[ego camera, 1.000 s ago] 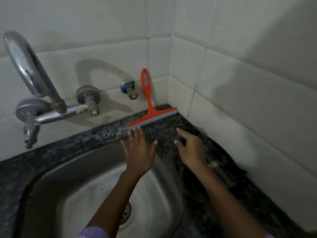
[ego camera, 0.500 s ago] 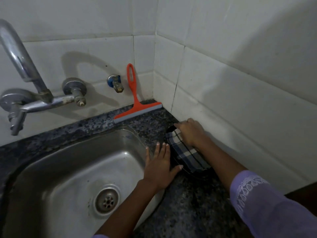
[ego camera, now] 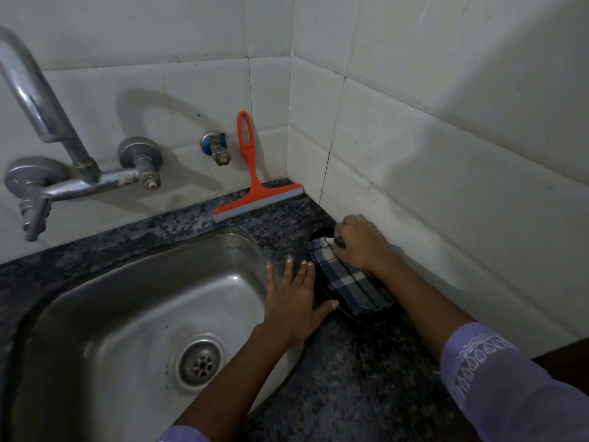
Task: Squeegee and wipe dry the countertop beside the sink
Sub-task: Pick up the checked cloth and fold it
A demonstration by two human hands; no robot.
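An orange squeegee leans against the back wall tiles, its blade resting on the dark speckled countertop in the corner. A folded checked cloth lies on the counter strip between the steel sink and the right wall. My right hand is closed on the cloth's far end. My left hand lies flat with fingers spread on the sink's right rim, its thumb touching the cloth's near edge.
A chrome faucet with two taps projects from the back wall over the sink. A small blue-collared valve sticks out beside the squeegee handle. White tiled walls close the counter at the back and right. The drain sits in the sink basin.
A second ago both hands hovered open near the squeegee. They have drawn back toward me; the right hand has closed on the checked cloth and the left has settled on the sink rim.
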